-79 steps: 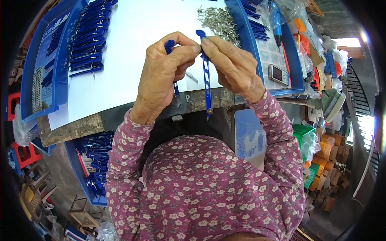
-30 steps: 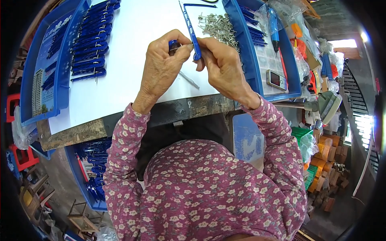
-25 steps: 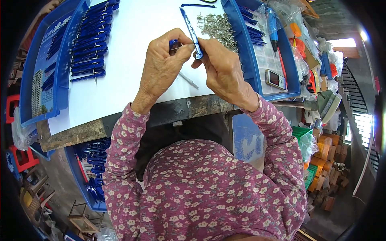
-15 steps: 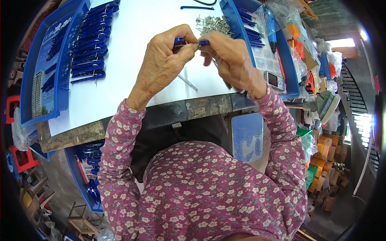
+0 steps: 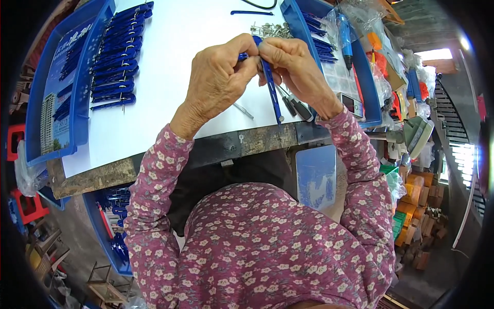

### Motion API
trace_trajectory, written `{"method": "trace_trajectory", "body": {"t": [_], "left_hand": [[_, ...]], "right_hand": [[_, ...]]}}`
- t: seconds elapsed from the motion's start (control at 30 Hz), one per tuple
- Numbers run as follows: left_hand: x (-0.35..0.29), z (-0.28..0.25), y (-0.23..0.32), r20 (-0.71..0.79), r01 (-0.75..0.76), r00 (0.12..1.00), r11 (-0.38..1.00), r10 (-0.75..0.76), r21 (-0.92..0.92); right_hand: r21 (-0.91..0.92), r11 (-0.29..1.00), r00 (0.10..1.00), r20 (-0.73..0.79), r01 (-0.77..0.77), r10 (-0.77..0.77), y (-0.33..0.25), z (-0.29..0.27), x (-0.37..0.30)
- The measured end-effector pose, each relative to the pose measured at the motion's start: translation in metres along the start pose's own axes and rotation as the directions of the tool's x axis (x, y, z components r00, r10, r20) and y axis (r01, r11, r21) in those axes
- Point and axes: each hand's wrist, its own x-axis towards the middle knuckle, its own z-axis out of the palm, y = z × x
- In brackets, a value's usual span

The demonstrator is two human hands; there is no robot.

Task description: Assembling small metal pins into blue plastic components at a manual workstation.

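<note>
My left hand [image 5: 218, 77] and my right hand [image 5: 296, 64] meet above the white work surface, both closed. Between their fingertips is a long, narrow blue plastic strip [image 5: 271, 92], slanting down toward me with a small round light spot at its lower end. Part of another blue piece [image 5: 243, 56] shows in my left fingers; whether the two are joined is hidden. Just beyond the hands lies a pile of small silvery metal pins [image 5: 271, 30]. Dark-handled tools [image 5: 298, 106] rest below my right hand, and a thin metal rod [image 5: 243, 110] lies near my left wrist.
Stacked blue strips [image 5: 117, 56] line the left side beside a blue tray [image 5: 81, 118]. The right blue tray [image 5: 373, 98] holds more strips, a blue power screwdriver [image 5: 346, 41] and a small device with a screen [image 5: 351, 104]. A single strip [image 5: 252, 13] lies at the back.
The blue strip has swung into view, now pointing down toward me from between my fingers. My right hand has turned and moved slightly, uncovering the dark-handled tools.
</note>
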Motion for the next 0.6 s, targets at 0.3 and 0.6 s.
{"method": "trace_trajectory", "body": {"t": [0.3,0.6], "left_hand": [[-0.002,0.0,-0.002,-0.089,0.119,0.988,0.99,-0.126,-0.077],[-0.004,-0.005,-0.009,0.032,0.303,0.952,0.919,-0.305,-0.25]], "right_hand": [[-0.008,0.994,0.956,-0.273,0.106,-0.104,0.009,0.015,0.011],[-0.397,0.909,0.901,-0.339,0.125,-0.272,0.007,0.032,0.0]]}}
